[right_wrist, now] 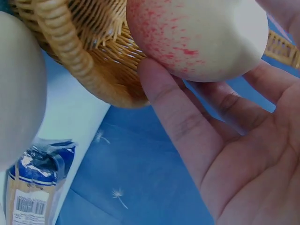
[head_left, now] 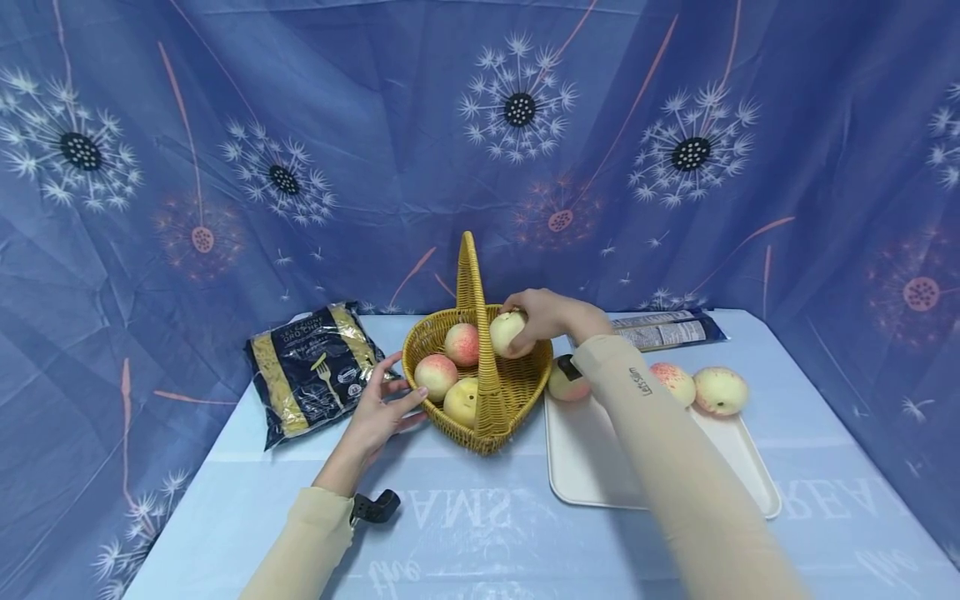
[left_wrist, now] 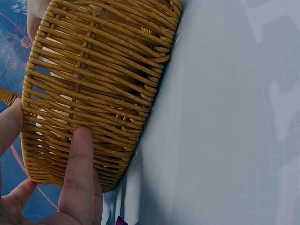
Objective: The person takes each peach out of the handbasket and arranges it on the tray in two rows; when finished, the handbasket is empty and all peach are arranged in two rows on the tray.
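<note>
My right hand (head_left: 551, 315) holds a pale peach (head_left: 506, 335) with red speckles over the right side of a heart-shaped wicker basket (head_left: 483, 446). In the right wrist view the peach (right_wrist: 201, 42) sits between thumb and fingers, close by the basket rim. Inside the basket, left of its tall handle (head_left: 469, 275), lie a red-blushed peach (head_left: 462, 344), a second one (head_left: 436, 376) and a yellower one (head_left: 461, 402). At the basket's left side, my left hand (head_left: 378, 412) touches the rim and wall; in the left wrist view a straight finger (left_wrist: 79, 173) presses the weave.
A white tray (head_left: 592, 467) stands right of the basket, under my right forearm. It bears a peach (head_left: 566, 385) at its near-basket corner and two more peaches (head_left: 720, 390) at the far right. A dark pasta bag (head_left: 307, 371) lies left; a long package (head_left: 667, 332) lies behind the tray.
</note>
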{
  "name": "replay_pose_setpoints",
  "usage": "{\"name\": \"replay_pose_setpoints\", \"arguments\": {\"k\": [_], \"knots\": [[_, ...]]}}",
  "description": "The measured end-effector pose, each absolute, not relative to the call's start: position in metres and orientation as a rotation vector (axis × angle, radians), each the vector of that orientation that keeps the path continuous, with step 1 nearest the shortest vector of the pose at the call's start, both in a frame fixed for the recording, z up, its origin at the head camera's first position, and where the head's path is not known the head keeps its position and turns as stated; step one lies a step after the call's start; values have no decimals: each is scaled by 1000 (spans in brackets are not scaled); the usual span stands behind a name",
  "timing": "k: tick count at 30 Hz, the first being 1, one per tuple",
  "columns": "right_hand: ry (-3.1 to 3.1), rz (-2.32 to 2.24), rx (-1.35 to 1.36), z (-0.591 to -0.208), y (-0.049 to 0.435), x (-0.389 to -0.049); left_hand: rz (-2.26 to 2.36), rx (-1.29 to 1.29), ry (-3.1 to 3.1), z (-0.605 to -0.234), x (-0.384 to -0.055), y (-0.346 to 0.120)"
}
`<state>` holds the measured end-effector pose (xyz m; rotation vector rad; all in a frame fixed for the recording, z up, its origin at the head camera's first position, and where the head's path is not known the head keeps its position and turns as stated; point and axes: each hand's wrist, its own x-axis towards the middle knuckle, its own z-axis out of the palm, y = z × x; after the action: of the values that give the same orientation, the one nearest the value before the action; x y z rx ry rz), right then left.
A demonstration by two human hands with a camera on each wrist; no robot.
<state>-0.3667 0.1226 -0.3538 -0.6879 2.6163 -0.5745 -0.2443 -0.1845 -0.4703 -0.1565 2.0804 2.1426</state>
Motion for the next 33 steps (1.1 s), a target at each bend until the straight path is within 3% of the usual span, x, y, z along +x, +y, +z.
{"name": "replay_pose_setpoints", "arguments": {"k": [20,33], "knots": [[2663,-745,-755,-325,164,-336,2148,-146,2086,-469,-243,-183],[2707,-837,-775,-327,203,-293,2150,-138,2091,-470,-243,-183]]}}
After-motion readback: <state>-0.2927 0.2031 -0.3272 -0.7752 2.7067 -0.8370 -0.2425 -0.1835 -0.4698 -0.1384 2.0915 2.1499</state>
